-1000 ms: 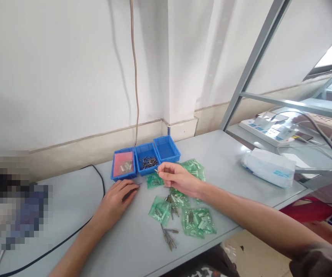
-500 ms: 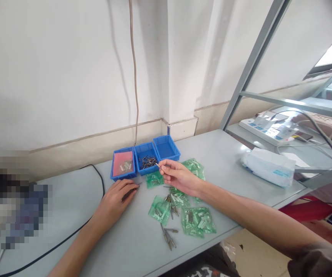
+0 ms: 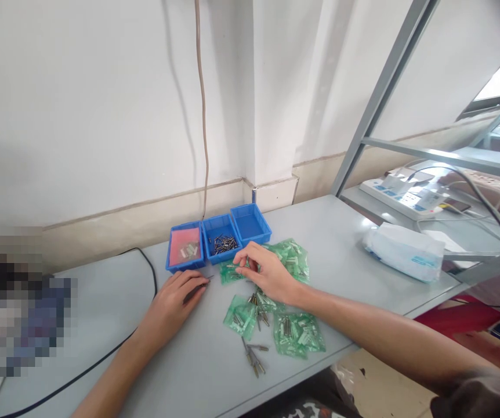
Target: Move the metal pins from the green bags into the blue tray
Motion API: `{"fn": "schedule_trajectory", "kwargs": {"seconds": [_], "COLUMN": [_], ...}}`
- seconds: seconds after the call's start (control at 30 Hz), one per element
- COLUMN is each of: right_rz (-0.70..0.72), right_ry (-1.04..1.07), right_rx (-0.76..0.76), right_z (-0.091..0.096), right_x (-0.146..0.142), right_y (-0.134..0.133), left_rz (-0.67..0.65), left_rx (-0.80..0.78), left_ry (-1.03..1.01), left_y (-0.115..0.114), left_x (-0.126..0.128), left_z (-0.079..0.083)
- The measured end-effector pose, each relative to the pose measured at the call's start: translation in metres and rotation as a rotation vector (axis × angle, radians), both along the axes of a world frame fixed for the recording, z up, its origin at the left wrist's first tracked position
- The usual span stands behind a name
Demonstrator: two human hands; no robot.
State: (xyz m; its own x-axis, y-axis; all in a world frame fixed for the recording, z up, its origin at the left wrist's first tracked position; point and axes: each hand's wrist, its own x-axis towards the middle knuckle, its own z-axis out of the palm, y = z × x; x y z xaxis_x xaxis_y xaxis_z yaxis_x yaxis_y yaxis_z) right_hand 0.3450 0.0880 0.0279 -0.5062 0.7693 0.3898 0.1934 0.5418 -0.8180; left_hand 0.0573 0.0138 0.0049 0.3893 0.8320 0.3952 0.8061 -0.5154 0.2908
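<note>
My left hand (image 3: pixel 179 293) rests on the table by the front of the left blue tray, its fingers closed around a thin metal pin (image 3: pixel 209 277) whose tip sticks out. My right hand (image 3: pixel 267 270) hovers over a small green bag (image 3: pixel 228 273), thumb and forefinger pinching a small slim metal pin (image 3: pixel 231 266). Behind it, the middle blue tray (image 3: pixel 209 232) holds a pile of dark metal pins (image 3: pixel 224 244). The left blue tray (image 3: pixel 170 255) carries pink material (image 3: pixel 183 244) and small clear bags. At the right stands a third blue tray (image 3: pixel 250 223).
Several green bags of metal parts (image 3: pixel 300 334) lie right of centre, with loose metal pins (image 3: pixel 254 357) near the front edge. A white packet (image 3: pixel 404 252) sits at the right by a metal frame (image 3: pixel 376 98). A black cable (image 3: pixel 80 371) crosses the left side.
My right hand has shifted slightly away from the middle tray's edge and turned palm down, the small pin still in its fingers. My left hand has not moved.
</note>
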Motion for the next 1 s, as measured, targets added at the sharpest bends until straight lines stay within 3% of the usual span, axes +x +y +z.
{"fn": "schedule_trajectory", "kwargs": {"seconds": [0.1,0.23,0.53,0.67,0.8,1.0], "right_rz": [0.018,0.037,0.205,0.375,0.423,0.311], "right_ry": [0.010,0.086,0.378,0.500,0.530,0.469], "right_rx": [-0.017,-0.159,-0.748,-1.038,-1.055,-0.962], "right_z": [0.002,0.004,0.004,0.010,0.012,0.009], "right_x": [0.000,0.000,0.001,0.004,0.005,0.002], "right_y": [0.000,0.002,0.008,0.008,0.008,0.007], "left_rz": [0.007,0.013,0.009,0.001,-0.001,-0.006], "left_rx": [-0.003,-0.010,-0.010,-0.019,-0.015,-0.007], "left_ry": [0.001,0.004,0.011,0.009,0.008,0.015], "left_y": [-0.001,-0.001,0.000,0.000,0.000,0.000], "left_x": [0.000,0.000,-0.001,0.000,-0.001,0.000], "left_z": [0.001,0.002,-0.001,0.000,0.001,0.001]}}
